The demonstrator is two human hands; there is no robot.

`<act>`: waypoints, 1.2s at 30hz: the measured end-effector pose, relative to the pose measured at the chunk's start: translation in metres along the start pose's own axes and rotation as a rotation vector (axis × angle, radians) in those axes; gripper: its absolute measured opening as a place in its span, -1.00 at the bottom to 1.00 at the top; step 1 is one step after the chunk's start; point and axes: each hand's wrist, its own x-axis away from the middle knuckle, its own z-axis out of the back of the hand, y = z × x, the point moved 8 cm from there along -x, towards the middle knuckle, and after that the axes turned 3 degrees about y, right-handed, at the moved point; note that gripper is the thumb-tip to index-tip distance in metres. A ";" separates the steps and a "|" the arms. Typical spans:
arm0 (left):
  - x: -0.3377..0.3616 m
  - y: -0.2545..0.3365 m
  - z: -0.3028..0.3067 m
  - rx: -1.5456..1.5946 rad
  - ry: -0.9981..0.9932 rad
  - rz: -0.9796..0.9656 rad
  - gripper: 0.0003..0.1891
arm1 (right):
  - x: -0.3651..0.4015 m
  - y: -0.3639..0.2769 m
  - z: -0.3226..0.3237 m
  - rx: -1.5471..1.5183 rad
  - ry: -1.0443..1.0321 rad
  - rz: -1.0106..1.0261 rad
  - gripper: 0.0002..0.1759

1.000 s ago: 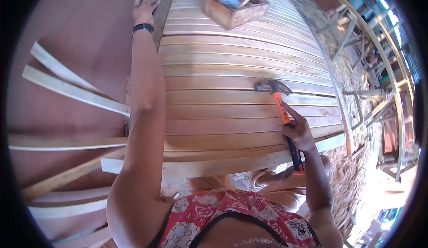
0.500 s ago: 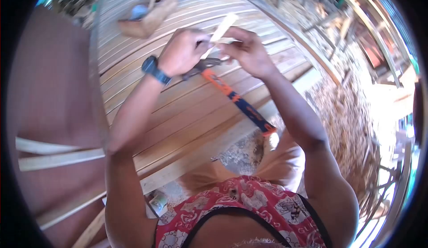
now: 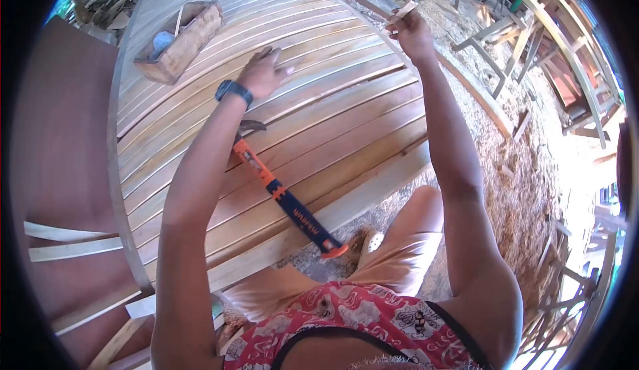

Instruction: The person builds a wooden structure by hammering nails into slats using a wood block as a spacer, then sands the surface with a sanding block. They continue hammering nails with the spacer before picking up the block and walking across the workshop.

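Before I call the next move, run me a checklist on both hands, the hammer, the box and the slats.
1. Right hand grips the pale wood piece: ok.
2. Left hand free: ok, it looks empty, fingers open above the slats.
3. Hammer fully on the slats: not ok, its handle end juts past the near edge.
4. Wooden box apart from the hammer: ok.
5. Slats fastened down: cannot tell, no fasteners readable.

Right fingers (image 3: 413, 20) pinching strip (image 3: 403, 11), hammer (image 3: 291, 205) on slats (image 3: 326, 147)
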 end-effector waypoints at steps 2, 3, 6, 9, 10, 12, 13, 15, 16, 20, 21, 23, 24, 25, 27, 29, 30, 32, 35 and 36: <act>-0.026 0.002 -0.019 -0.039 -0.033 0.095 -0.32 | -0.024 0.024 -0.007 -0.035 -0.001 -0.050 -0.83; -0.035 -0.003 -0.029 -0.075 -0.075 0.180 -0.31 | -0.039 0.038 -0.016 -0.043 -0.031 -0.023 -0.82; -0.059 -0.019 -0.043 -0.039 -0.165 0.203 -0.32 | -0.075 0.064 -0.041 0.005 -0.104 -0.026 -0.81; -0.059 -0.025 -0.028 -0.066 0.041 0.287 -0.44 | -0.102 0.083 -0.067 -0.050 -0.135 -0.033 -0.81; -0.060 -0.032 -0.024 -0.052 0.100 0.346 -0.49 | -0.113 0.090 -0.073 -0.062 -0.137 -0.020 -0.81; -0.064 -0.037 -0.024 -0.036 0.136 0.398 -0.51 | -0.127 0.103 -0.084 -0.072 -0.175 -0.025 -0.80; -0.064 -0.040 -0.024 -0.008 0.167 0.442 -0.54 | -0.130 0.109 -0.090 -0.070 -0.207 -0.036 -0.78; -0.068 -0.045 -0.027 0.004 0.129 0.475 -0.50 | -0.135 0.116 -0.102 -0.030 -0.246 0.004 -0.77; -0.068 -0.049 -0.029 0.023 0.090 0.503 -0.47 | -0.135 0.118 -0.110 0.016 -0.280 0.044 -0.76; -0.068 -0.048 -0.028 0.034 0.083 0.475 -0.44 | -0.129 0.123 -0.131 0.213 -0.377 0.131 -0.67; -0.065 -0.038 -0.018 -0.128 0.088 0.529 -0.42 | -0.129 0.126 -0.133 0.183 -0.381 0.089 -0.64; -0.060 -0.032 -0.009 -0.292 0.089 0.587 -0.39 | -0.128 0.130 -0.137 0.137 -0.366 0.096 -0.64; -0.060 -0.032 -0.009 -0.330 0.085 0.577 -0.36 | -0.129 0.129 -0.138 0.104 -0.349 0.112 -0.65; -0.060 -0.031 -0.008 -0.368 0.084 0.566 -0.34 | -0.130 0.130 -0.139 0.104 -0.355 0.114 -0.65; -0.060 -0.031 -0.006 -0.350 0.153 0.531 -0.38 | -0.130 0.135 -0.140 0.082 -0.358 0.069 -0.65; -0.057 -0.032 -0.004 -0.337 0.215 0.495 -0.41 | -0.125 0.138 -0.140 0.088 -0.358 0.081 -0.66; -0.056 -0.028 -0.002 -0.346 0.207 0.499 -0.42 | -0.124 0.138 -0.139 0.096 -0.349 0.096 -0.66; -0.059 -0.023 0.001 -0.360 0.212 0.507 -0.43 | -0.125 0.145 -0.139 0.062 -0.362 0.127 -0.66; -0.063 -0.024 -0.004 -0.381 0.110 0.492 -0.43 | -0.128 0.138 -0.110 0.011 -0.087 0.231 -0.66; -0.063 -0.026 -0.005 -0.360 0.082 0.509 -0.42 | -0.128 0.142 -0.105 0.037 0.058 0.262 -0.66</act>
